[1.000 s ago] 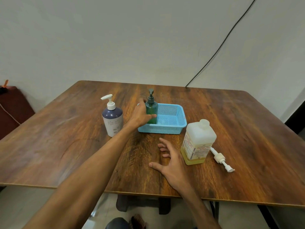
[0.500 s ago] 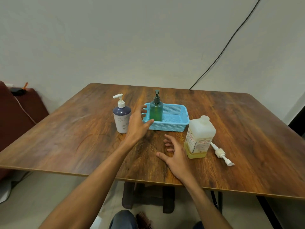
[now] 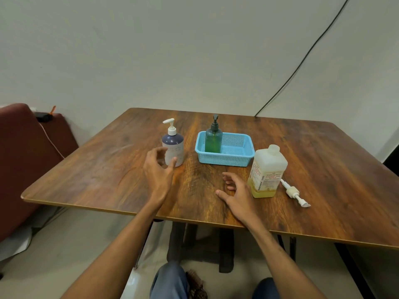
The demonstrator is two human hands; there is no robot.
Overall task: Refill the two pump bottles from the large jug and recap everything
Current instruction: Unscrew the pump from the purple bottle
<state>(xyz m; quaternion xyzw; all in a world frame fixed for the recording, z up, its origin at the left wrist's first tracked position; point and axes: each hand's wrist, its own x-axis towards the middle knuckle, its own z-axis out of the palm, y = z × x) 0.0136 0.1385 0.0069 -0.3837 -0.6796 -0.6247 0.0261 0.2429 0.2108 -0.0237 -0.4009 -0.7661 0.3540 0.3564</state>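
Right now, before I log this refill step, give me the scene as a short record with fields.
purple pump bottle: upright on the wooden table, white pump on
green pump bottle: upright in the left end of the blue basket, dark pump on
large jug: upright right of the basket, yellow liquid low
loose pump: lying on the table right of the jug
left hand: fingers loosely curled at the purple bottle's near side, no grip
right hand: fingers relaxed, just left of the jug
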